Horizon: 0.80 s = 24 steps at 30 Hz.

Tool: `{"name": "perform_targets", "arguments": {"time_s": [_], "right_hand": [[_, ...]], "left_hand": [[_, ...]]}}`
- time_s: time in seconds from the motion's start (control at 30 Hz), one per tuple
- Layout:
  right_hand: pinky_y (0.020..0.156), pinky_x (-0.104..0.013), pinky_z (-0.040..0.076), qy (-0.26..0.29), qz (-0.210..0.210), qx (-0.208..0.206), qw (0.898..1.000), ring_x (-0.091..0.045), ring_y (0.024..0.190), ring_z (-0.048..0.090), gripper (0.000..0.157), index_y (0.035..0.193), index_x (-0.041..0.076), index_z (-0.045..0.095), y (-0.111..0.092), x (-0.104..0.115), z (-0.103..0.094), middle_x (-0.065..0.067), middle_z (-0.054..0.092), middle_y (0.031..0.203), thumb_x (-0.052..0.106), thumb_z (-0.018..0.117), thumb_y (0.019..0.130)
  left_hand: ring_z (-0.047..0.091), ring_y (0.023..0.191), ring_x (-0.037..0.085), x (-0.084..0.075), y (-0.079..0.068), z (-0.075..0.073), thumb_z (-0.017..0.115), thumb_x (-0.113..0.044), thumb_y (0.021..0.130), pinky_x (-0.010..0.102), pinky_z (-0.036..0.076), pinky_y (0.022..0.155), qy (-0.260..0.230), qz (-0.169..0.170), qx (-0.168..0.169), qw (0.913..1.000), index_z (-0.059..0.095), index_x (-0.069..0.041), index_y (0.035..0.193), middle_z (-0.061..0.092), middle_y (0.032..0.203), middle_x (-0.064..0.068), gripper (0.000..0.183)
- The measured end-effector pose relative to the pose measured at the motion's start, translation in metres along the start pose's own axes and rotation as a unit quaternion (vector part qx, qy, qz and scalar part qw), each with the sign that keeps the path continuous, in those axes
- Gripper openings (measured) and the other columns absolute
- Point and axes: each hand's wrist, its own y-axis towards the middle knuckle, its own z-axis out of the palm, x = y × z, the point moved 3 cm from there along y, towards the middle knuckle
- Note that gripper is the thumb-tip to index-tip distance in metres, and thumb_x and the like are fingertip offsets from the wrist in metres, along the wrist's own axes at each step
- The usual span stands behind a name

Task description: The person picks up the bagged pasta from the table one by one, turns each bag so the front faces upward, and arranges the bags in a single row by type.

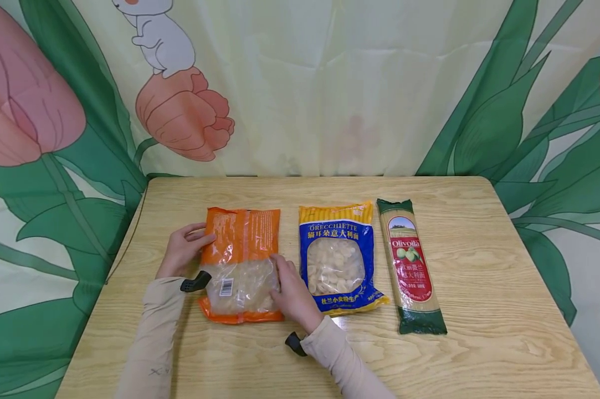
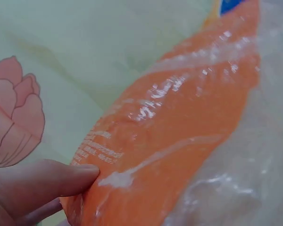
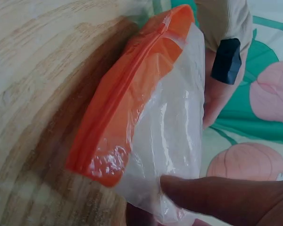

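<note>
An orange bag with a clear lower panel and a barcode [image 1: 241,238] is held between both hands at the left of the table. My left hand [image 1: 185,247] grips its left edge; in the left wrist view the thumb [image 2: 80,179] lies on the orange printed face, with fingers partly hidden behind. On the other side, my right hand [image 1: 293,291] pinches the right edge by the clear part. In the right wrist view the right thumb [image 3: 217,193] presses on the clear film, and the bag's orange end [image 3: 108,127] stands off the wood. Pale contents show dimly through the film.
Just right of the held bag lies a blue and yellow orecchiette pasta bag [image 1: 337,260]. Beyond it is a long green-ended spaghetti packet [image 1: 410,266]. Both lie on the wooden table [image 1: 499,266]. A flower-printed curtain [image 1: 300,83] hangs behind.
</note>
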Motion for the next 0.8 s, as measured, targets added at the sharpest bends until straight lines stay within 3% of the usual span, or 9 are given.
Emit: {"name": "perform_targets", "arguments": {"time_s": [0.1,0.23,0.57,0.8], "right_hand": [[0.089,-0.043,0.052,0.001,-0.001,-0.004,1.000,-0.027,0.101,0.058,0.067,0.143,0.004,0.042,0.000,0.001,-0.002,-0.018,0.056,0.119,-0.010,0.065,0.082],[0.086,-0.042,0.053,0.006,0.005,-0.002,1.000,-0.026,0.100,0.057,0.067,0.143,0.005,0.043,0.000,0.003,-0.008,-0.018,0.057,0.119,-0.011,0.064,0.081],[0.087,-0.041,0.053,0.042,-0.015,0.003,0.999,-0.028,0.104,0.059,0.066,0.141,0.004,0.045,0.000,0.004,-0.026,-0.018,0.057,0.120,-0.012,0.065,0.080],[0.076,-0.031,0.055,0.076,-0.018,0.014,0.997,-0.027,0.099,0.061,0.064,0.144,0.004,0.043,-0.001,0.001,-0.033,-0.020,0.055,0.124,-0.005,0.065,0.086]], "left_hand": [[0.067,0.083,0.004,-0.002,-0.004,-0.002,0.072,-0.024,0.092,0.021,0.058,0.073,-0.031,0.006,-0.008,0.9995,0.045,-0.002,0.145,0.068,0.112,0.007,0.064],[0.069,0.076,0.005,-0.006,-0.008,-0.003,0.074,-0.020,0.090,0.025,0.060,0.068,-0.066,0.012,-0.007,0.9977,0.045,0.000,0.145,0.067,0.092,-0.010,0.065],[0.070,0.082,0.006,-0.041,-0.031,0.001,0.078,-0.021,0.087,0.028,0.061,0.069,-0.099,0.062,-0.021,0.9929,0.053,0.001,0.135,0.068,0.096,-0.008,0.059],[0.070,0.084,0.009,-0.077,-0.054,0.006,0.080,-0.017,0.085,0.028,0.061,0.069,-0.135,0.090,-0.024,0.9865,0.058,-0.003,0.124,0.068,0.099,-0.002,0.047]]}}
